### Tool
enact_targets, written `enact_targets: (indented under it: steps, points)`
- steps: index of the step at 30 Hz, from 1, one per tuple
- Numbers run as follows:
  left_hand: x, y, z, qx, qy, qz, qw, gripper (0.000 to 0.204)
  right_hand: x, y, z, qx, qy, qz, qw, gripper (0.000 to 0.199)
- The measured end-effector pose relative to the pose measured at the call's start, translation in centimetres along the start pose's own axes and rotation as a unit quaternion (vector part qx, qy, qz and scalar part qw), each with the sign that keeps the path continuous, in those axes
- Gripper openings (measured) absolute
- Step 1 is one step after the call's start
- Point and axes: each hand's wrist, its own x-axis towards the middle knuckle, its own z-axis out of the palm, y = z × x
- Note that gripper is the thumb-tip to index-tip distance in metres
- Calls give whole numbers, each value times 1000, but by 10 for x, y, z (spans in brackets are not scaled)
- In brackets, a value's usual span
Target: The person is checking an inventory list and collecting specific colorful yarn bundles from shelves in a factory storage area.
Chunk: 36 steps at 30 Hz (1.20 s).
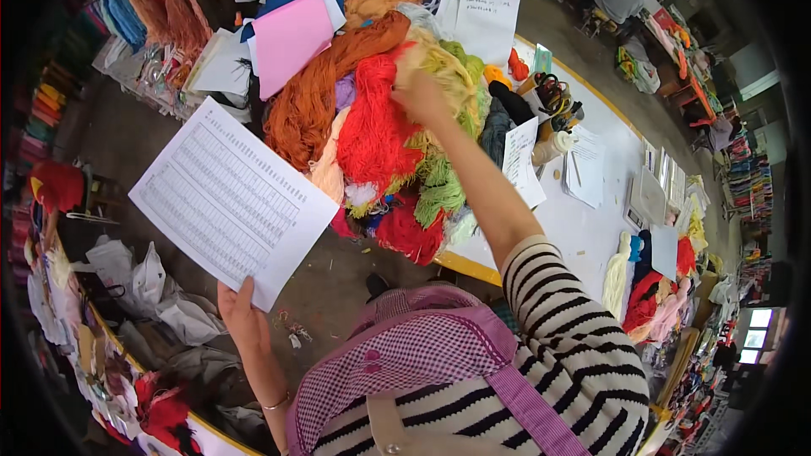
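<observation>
Grip, left: left hand (243, 311) pinched shut on the lower edge of the printed sheet (232, 203), thumb on its face, other fingers mostly hidden behind.
Printed sheet: white, table grid, held tilted at left of the frame, its right corner close to the yarn heap in view.
Grip, right: right hand (422, 89) at upper middle of the frame, blurred, where the red yarn (372, 114) meets the pale yellow yarn (456, 80). Can't tell how far the fingers are open, or if any strands are caught.
Red yarn: loose skeins, middle of the heap, just above frame centre.
Pale yellow yarn: right of the red, running down into green yarn (439, 181).
Rust-brown yarn (312, 101): left side of the heap, peach yarn (328, 165) beside its lower end.
Dark red yarn (414, 232): bottom of the heap, near the table's yellow edge.
Pink sheet (291, 46): upper left of the heap.
Handwritten sheet (487, 21): white, top of the heap, upper middle of the frame.
Table (541, 241): white top, curving off to the right of the frame; white spool (553, 148) and black yarn (509, 104) on its upper part.
Plastic bags (156, 283): white, lower left of the frame.
Apron (405, 346): pink check, bottom middle, over a striped top (566, 312).
</observation>
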Motion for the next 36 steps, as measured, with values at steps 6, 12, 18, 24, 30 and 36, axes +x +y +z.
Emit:
enact_targets:
  steps: [6, 12, 18, 24, 30, 36]
  points:
    - [10, 12, 48, 15, -20, 20, 999, 37, 30, -28, 80, -154, 123, -151, 969, 37]
    - [-1, 15, 96, -6, -60, 30, 998, 33, -2, 4, 55, 4, -49, -246, 968, 54]
    - [-17, 13, 123, -12, -60, 58, 996, 33, -63, 45, 70, 138, 39, -351, 926, 69]
    - [-43, 12, 114, -2, -21, 75, 997, 35, -137, 54, 32, 24, -12, -440, 897, 58]
    - [-50, 10, 80, -7, 38, 67, 997, 37, -185, 49, 7, 139, -123, -348, 919, 36]
    - [-21, 24, 19, -41, 70, 58, 995, 39, -180, -78, 5, 444, -353, -96, 818, 32]
